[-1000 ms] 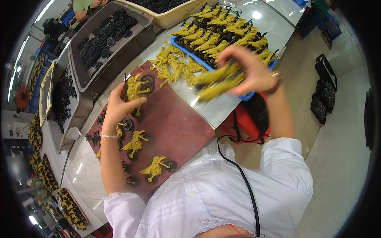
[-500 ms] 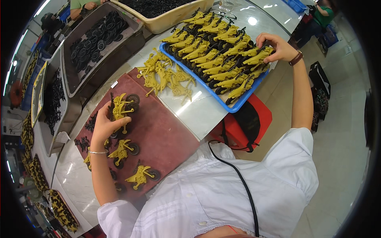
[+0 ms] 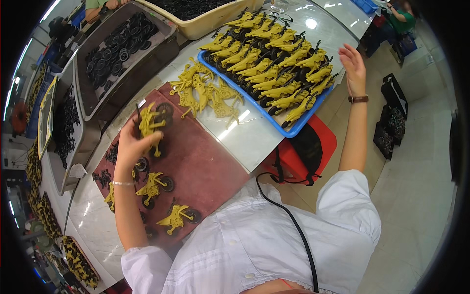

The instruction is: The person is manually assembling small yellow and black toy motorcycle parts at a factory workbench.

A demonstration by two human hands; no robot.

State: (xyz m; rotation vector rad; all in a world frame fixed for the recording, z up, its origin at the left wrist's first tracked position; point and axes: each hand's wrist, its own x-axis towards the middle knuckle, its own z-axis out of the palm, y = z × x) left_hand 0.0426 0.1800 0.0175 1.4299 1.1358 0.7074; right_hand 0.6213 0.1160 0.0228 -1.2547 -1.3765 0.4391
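1. A person in a white shirt (image 3: 274, 250) bends over the tabletop (image 3: 254, 142), with a black cable (image 3: 293, 225) trailing down the front of the shirt

2. On the dark red mat (image 3: 205, 157) nearest the body lie finished yellow toy motorbikes with black wheels, one (image 3: 177, 217) close to the mat's near edge and another (image 3: 154, 185) just beyond it; more small parts sit by the left forearm

3. The left hand (image 3: 131, 147) is clamped on a yellow toy motorbike (image 3: 151, 122), lifted just above the mat, its black wheels already on

4. The right hand (image 3: 353, 61) hangs open and empty, fingers spread, beside the far right corner of the blue tray (image 3: 274, 125), well apart from the left

5. A loose heap of bare yellow frames (image 3: 205, 90) lies on the tabletop between mat and tray; by the look of it, these still lack wheels

6. The blue tray holds rows of assembled bikes (image 3: 274, 59) and appears nearly full, which suggests much of the batch is done

7. Farther off, bins of black wheels (image 3: 115, 44) and a cream tub (image 3: 205, 19) remain well stocked
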